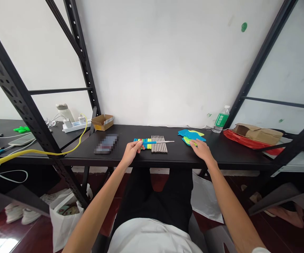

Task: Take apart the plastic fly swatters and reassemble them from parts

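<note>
My left hand (133, 150) is closed around the blue handle of a thin metal rod (165, 142), which points right and crosses the tubes below it. Under and beside it on the desk is a row of short coloured grips (148, 144) in blue, red, green and yellow. Several silver metal tubes (159, 144) lie side by side, right of the grips. My right hand (201, 149) rests at a small pile of flat blue pieces (188, 134) and green ones, its fingers closed on a green flat piece (186, 141) at the near edge.
On the black desk (130, 160) stand an open cardboard box (102, 123) and a blurred phone (107, 143) at left. A water bottle (221, 119), red bag (246, 142) and brown paper package (258, 134) are at right. A yellow cable (43, 152) crosses the black frame post.
</note>
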